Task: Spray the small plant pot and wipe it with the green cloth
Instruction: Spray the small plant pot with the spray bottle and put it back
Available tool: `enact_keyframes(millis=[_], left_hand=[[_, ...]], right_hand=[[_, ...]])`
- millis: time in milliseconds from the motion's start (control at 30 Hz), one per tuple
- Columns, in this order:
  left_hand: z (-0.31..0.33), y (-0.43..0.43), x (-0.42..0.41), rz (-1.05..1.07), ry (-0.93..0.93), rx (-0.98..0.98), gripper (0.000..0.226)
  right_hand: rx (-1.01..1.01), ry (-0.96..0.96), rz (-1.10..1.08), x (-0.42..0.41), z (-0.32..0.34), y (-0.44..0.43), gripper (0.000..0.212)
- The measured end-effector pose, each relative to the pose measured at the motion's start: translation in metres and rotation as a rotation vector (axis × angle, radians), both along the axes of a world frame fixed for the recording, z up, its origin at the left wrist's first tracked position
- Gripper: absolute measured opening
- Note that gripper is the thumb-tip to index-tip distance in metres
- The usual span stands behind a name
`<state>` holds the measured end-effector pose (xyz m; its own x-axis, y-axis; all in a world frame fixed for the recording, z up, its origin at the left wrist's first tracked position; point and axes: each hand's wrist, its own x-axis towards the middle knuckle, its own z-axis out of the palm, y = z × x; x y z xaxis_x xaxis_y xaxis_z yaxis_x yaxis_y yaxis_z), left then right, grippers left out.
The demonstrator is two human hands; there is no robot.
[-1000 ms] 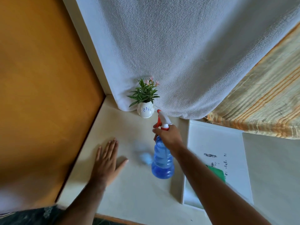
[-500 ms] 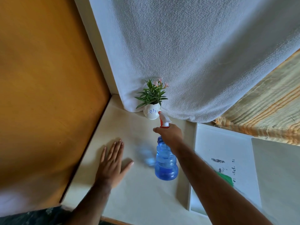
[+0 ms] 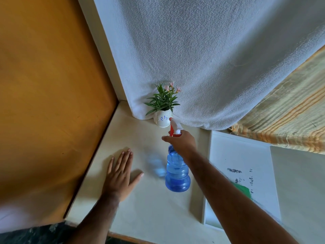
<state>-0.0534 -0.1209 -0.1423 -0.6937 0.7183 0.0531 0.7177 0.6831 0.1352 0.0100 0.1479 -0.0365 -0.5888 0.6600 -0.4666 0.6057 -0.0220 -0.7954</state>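
A small white plant pot [image 3: 162,120] with blue marks and a green plant with pink flowers stands at the back of the cream table [image 3: 151,205], against a hanging white cloth. My right hand [image 3: 182,142] grips the neck of a blue spray bottle [image 3: 177,171] held above the table, its white and red nozzle almost touching the pot's right side. My left hand [image 3: 121,173] lies flat on the table, fingers spread, to the left of the bottle. A bit of the green cloth [image 3: 243,189] shows on a white tray, mostly hidden behind my right forearm.
A white tray [image 3: 246,161] with dark marks lies on the right of the table. A white cloth [image 3: 202,59] hangs behind the pot, and a striped yellow fabric [image 3: 288,120] hangs at the right. An orange-brown wall [image 3: 44,85] closes the left side.
My right hand has carried the spray bottle forward, bringing the nozzle from a short way off right up to the pot. My left hand has stayed flat on the table.
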Motion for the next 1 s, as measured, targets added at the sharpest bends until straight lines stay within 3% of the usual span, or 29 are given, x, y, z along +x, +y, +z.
enact_keyframes(millis=[133,367,567,633,733,1000], left_hand=[[0.001,-0.002,-0.001,0.008,-0.028,-0.001,0.089],[-0.002,-0.006,-0.002,-0.006,-0.028,-0.01,0.094],[-0.003,-0.001,0.0,-0.02,-0.039,0.008,0.094],[-0.004,-0.001,-0.001,-0.028,-0.048,-0.008,0.091],[-0.005,0.0,-0.001,-0.024,-0.078,-0.031,0.095],[-0.003,0.002,-0.004,-0.018,-0.102,-0.051,0.1]], right_hand=[[0.1,0.02,-0.01,0.02,0.007,0.0,0.024],[0.173,0.303,-0.357,0.09,0.058,0.042,0.019],[0.344,0.511,-0.537,0.135,0.105,0.097,0.028],[0.416,0.527,-0.575,0.146,0.102,0.105,0.027],[0.507,0.555,-0.532,0.162,0.08,0.106,0.01],[0.543,0.515,-0.558,0.178,0.024,0.11,0.018]])
